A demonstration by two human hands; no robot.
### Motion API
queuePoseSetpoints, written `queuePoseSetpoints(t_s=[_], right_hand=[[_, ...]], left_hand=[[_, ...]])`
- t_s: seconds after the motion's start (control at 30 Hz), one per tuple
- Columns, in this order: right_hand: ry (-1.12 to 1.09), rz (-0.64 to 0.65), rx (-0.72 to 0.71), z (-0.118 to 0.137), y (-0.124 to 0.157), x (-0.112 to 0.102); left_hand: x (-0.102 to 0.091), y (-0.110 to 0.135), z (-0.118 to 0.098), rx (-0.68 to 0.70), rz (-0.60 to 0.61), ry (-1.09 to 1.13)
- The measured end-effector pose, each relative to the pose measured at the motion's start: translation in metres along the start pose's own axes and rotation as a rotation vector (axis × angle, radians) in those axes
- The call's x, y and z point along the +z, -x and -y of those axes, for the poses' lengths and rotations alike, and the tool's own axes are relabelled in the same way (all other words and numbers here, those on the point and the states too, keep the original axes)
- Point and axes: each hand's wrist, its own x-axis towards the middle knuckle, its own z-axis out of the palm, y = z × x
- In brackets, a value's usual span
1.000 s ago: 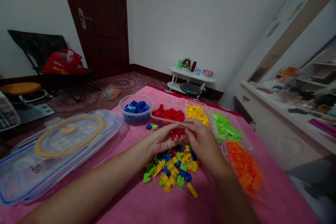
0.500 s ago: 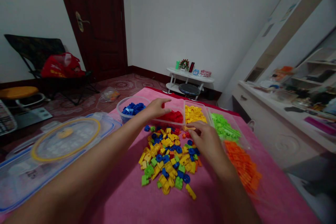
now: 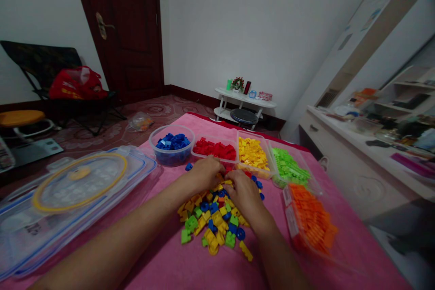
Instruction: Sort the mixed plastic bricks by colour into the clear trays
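A mixed pile of toy building bricks (image 3: 217,219) in yellow, blue, green and red lies on the pink cloth. My left hand (image 3: 208,173) reaches into the pile's far side, just in front of the box of red bricks (image 3: 215,148). Its fingers are bent down and drawn together, with the tips mostly hidden. Close beside it, my right hand (image 3: 245,190) bends over the same far part of the pile. Thumb and fingers curl inward there among yellow and red bricks. Whatever either hand grips is too small and covered to name.
Behind the pile stand a round tub of blue bricks (image 3: 172,145) and a box of yellow bricks (image 3: 253,152). Green bricks (image 3: 290,165) and orange bricks (image 3: 314,219) fill boxes to the right. Clear lids (image 3: 81,199) with blue and yellow rims lie left.
My left hand has drawn back from over the red box, where it held a red brick, down to the pile. My right hand has moved left from near the yellow box to the pile.
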Motion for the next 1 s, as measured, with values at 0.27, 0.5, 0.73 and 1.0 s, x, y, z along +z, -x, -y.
queuePoseSetpoints(t_s=[0.27,0.5,0.73,1.0], right_hand=[[-0.035,0.072,0.058,-0.012,-0.006,-0.007],[-0.206,0.003,0.02,-0.018,-0.008,-0.023],[-0.506,0.055,-0.009,-0.005,-0.006,-0.017],[-0.535,0.008,-0.044,-0.004,-0.006,-0.034]], left_hand=[[0.008,0.003,0.0,-0.103,0.029,-0.083],[0.008,-0.001,0.015,-0.1,0.107,0.079],[-0.002,0.002,0.019,-0.185,0.234,0.734],[-0.004,0.0,0.018,-0.153,0.222,0.977]])
